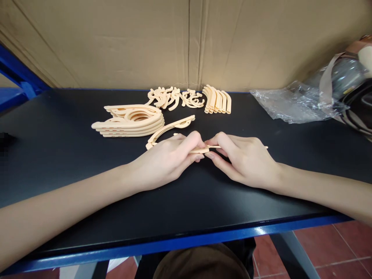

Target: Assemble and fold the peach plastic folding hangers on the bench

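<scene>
My left hand (pixel 171 157) is closed on a cream plastic hanger piece (pixel 200 150), its end sticking out between thumb and fingers. Opposite it, my right hand (pixel 247 157) pinches a thin cream hanger part (pixel 214 146), which meets the left hand's piece. A small tip shows beyond the right knuckles. Just behind my left hand is a curved cream hanger arm (pixel 174 124) with a rounded lobe near its far end. The left fingers partly cover it, so I cannot tell whether it joins the held piece.
Folded cream hangers (pixel 130 122) are stacked at left. Behind lie a pile of small hooked pieces (pixel 165 97) and a row of curved arms (pixel 217 100). A clear plastic bag (pixel 293 102) sits at right. Cardboard (pixel 130 42) backs the black tabletop (pixel 180 209), which has a blue front edge.
</scene>
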### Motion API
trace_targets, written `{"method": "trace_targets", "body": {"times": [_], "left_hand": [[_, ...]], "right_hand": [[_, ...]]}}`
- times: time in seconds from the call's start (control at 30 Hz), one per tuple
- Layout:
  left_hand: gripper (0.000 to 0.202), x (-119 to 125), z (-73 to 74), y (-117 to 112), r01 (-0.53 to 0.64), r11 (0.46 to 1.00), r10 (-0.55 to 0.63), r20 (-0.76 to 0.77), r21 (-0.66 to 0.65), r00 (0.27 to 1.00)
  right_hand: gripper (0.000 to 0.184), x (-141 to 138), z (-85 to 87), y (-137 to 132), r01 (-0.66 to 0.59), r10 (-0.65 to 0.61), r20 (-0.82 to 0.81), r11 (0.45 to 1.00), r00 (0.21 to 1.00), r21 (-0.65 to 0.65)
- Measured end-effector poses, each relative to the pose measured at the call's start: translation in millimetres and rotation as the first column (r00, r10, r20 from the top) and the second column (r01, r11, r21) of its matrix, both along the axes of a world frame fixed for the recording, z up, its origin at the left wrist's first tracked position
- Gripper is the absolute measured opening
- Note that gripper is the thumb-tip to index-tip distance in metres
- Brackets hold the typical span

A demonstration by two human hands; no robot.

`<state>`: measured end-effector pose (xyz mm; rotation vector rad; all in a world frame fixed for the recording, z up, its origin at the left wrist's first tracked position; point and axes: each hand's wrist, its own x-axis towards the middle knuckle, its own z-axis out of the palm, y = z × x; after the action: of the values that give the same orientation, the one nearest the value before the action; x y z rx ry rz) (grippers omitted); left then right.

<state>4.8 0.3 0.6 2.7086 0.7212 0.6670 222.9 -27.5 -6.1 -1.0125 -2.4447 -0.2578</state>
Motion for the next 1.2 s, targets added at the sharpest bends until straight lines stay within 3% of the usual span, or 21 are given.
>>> {"method": "trace_targets", "body": {"times": [0.37, 0.53, 0.77, 1.2], "left_hand": [[0.004, 0.2, 0.9, -0.7, -0.019, 1.0, 0.019, 0.003, -0.01, 1.0], [0.005, 1.0, 1.6, 0.3, -0.001, 0.999, 0.0, 0.014, 0.045, 1.0], [0.006, -0.1, 0.6, 0.3, -0.002, 1.0, 0.002, 0.004, 0.027, 1.0], [0.007, -1.1, 0.0, 0.4, 0.01, 1.0, -0.01, 0.004, -0.002, 1.0]], "right_hand": [[0.016, 1.3, 0.8, 1.3, -0.04, 0.029, -0.088, 0.992, 0.996, -0.12], [0.015, 1.4, 1.3, 1.6, -0.044, 0.03, -0.094, 0.987, 0.995, -0.154], [0.013, 2.8, 2.4, 2.3, -0.115, 0.06, -0.194, 0.951, 0.979, -0.287], [0.014, 1.9, 2.4, 1.2, -0.066, 0.043, -0.112, 0.977, 0.993, -0.204]]}}
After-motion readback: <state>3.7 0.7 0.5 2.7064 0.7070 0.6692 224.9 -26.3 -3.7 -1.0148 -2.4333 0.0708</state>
